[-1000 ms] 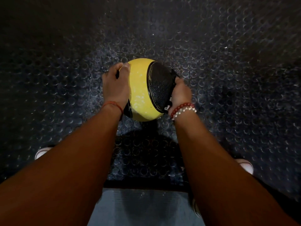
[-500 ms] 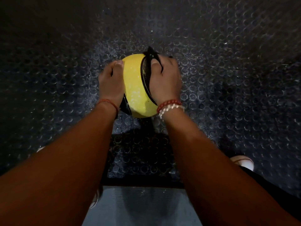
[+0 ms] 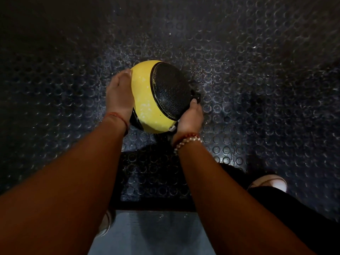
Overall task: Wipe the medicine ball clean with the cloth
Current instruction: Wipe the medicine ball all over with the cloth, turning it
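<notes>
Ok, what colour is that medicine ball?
The medicine ball is yellow with pale speckles, and its panel is black and pebbled; the head view shows it.

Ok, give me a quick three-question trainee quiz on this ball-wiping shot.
1. True or false: the round yellow and black medicine ball sits on a wooden table.
2. Which holds the dark cloth? A) left hand B) right hand
3. Fill in: the beaded bracelets on the right wrist are red and ____.
Key: 1 false; 2 B; 3 white.
</notes>
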